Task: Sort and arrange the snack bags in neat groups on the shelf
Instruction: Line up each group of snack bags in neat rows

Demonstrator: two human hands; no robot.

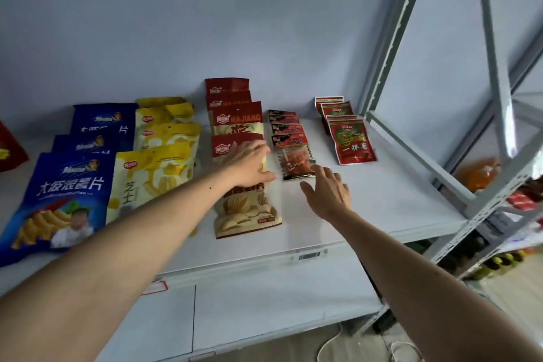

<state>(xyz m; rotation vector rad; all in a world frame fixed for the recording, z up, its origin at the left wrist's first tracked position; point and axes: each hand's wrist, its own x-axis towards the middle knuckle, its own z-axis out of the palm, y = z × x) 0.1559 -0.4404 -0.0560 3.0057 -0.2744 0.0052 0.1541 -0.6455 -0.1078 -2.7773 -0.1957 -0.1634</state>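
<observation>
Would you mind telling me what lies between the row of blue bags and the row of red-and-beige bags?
The head view shows a row of yellow bags between the blue bags and the red-and-beige bags.

The left hand (252,163) covers the middle of the front red-and-cream bag (246,206), so its printing there is hidden. Behind that bag, the others in its row (232,103) overlap and show only their top strips. Left of it, the picture's edge cuts off a red bag (8,147) and the corner of the front blue bag (58,200). Right of it, the goods on the lower shelves (520,200) are too blurred to identify.
</observation>
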